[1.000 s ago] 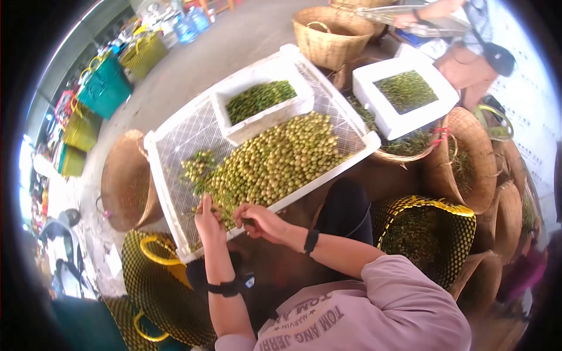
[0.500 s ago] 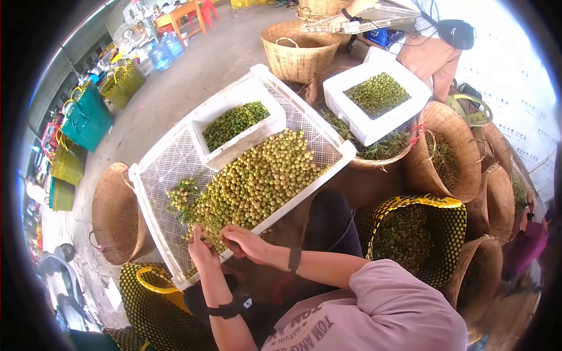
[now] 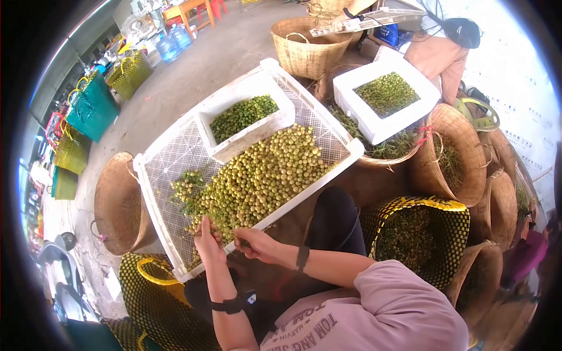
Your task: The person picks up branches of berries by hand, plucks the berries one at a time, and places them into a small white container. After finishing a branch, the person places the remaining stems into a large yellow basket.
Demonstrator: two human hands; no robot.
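A white mesh tray (image 3: 167, 143) holds a spread of round yellow-green fruits (image 3: 266, 175) and a small leafy cluster (image 3: 187, 187) at its left. Inside the tray sits a white box (image 3: 249, 137) of darker green fruits (image 3: 243, 117). My left hand (image 3: 209, 243) is over the tray's near edge, its fingers closed round something small that I cannot make out. Close to its right, my right hand (image 3: 254, 243) is pinched, and what its fingertips hold is too small to name.
Woven baskets (image 3: 120, 205) stand left and right, and a yellow-black basket (image 3: 418, 234) holds plant material at the right. Beyond the tray, a white foam box (image 3: 386, 105) of green fruits rests on a basket. Another person (image 3: 433, 58) holds a frame at the upper right.
The view has shifted slightly, moving the tray and baskets a little rightward in the picture. My hands remain close together at the near edge, with their fingers slightly repositioned.
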